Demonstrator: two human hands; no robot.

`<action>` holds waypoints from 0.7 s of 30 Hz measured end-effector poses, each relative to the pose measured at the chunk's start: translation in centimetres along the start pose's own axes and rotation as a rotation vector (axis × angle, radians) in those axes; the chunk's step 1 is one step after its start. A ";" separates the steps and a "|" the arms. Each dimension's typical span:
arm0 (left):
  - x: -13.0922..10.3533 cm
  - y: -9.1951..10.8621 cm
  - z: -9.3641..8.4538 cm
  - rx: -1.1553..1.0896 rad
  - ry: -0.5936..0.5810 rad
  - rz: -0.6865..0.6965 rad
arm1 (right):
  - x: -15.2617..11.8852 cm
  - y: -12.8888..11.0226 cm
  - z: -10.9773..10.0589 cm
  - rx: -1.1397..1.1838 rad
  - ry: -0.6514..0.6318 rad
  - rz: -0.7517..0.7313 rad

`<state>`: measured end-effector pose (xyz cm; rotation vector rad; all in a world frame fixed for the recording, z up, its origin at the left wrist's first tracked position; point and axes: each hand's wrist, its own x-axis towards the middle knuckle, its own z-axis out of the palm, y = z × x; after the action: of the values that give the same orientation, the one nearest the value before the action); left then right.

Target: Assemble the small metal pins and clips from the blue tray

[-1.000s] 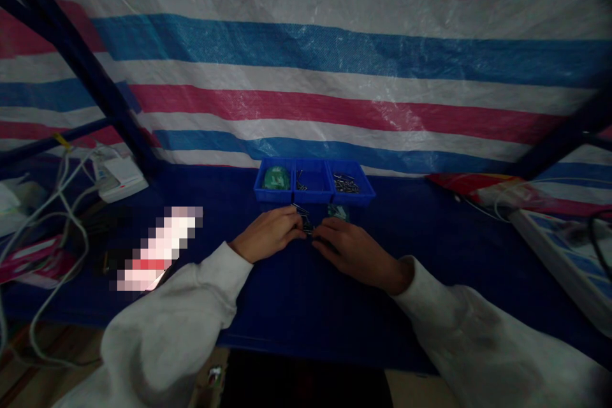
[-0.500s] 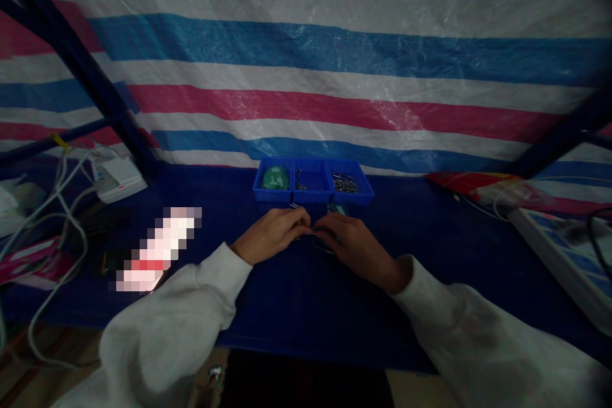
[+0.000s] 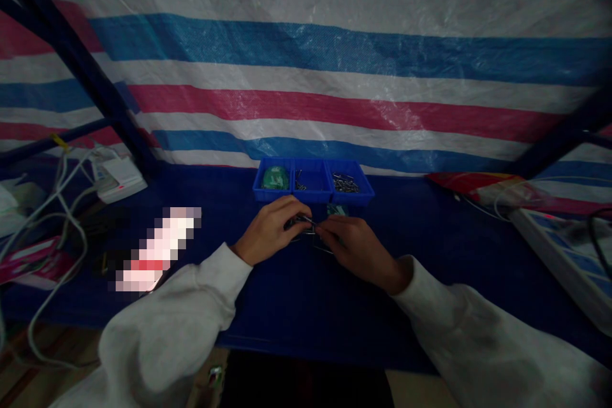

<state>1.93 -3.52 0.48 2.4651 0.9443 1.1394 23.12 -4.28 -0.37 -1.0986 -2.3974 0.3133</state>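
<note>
Both hands meet over the blue table (image 3: 306,306), just in front of a blue three-part tray (image 3: 313,196). My left hand (image 3: 275,227) has its fingers curled round a small, thin metal piece (image 3: 308,221). From the right, my right hand (image 3: 356,245) pinches the other end of this piece. Other thin metal pieces lie under the fingers, too dark to tell apart. The tray's left part holds a green bundle (image 3: 275,178), its middle part a few small metal pieces (image 3: 299,182), its right part several metal pieces (image 3: 345,183). A small greenish packet (image 3: 337,210) lies behind my right hand.
At the left are a blurred-out bright object (image 3: 160,248), a white box (image 3: 119,175), cables (image 3: 62,217) and a pink packet (image 3: 36,261). A red packet (image 3: 478,188) and a white-edged tray (image 3: 554,261) stand at the right. Striped sheeting (image 3: 335,102) hangs behind.
The fingers of my left hand have risen slightly and spread a little, showing more of the thin metal piece between the hands. My right hand has barely moved.
</note>
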 end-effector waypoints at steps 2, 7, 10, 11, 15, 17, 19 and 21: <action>0.0 -0.1 0.0 0.033 0.055 0.024 | 0.0 -0.1 -0.1 0.006 0.015 0.008; -0.5 -0.2 0.4 0.213 -0.009 0.138 | 0.0 -0.5 -0.2 0.044 0.004 0.002; -0.8 -0.1 0.7 0.298 -0.065 0.156 | -0.1 -0.8 -0.2 0.066 0.008 -0.014; -0.9 -0.1 0.8 0.307 -0.078 0.147 | -0.1 -0.9 -0.3 0.068 0.015 -0.017; -0.8 0.2 0.9 0.226 -0.092 0.088 | -0.3 -1.1 -0.4 0.099 0.043 -0.010; -0.6 0.4 0.9 0.131 -0.076 0.055 | -0.2 -0.9 -0.4 0.120 0.063 0.010; -0.4 0.6 0.9 0.047 -0.047 0.008 | 0.0 -0.6 -0.2 0.116 0.093 0.045; -0.3 0.9 0.9 -0.012 -0.017 -0.045 | 0.2 -0.2 -0.1 0.105 0.129 0.081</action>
<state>2.83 -4.33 0.16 2.4277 0.9802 1.1041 22.96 -4.30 -0.14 -1.1349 -2.2018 0.3791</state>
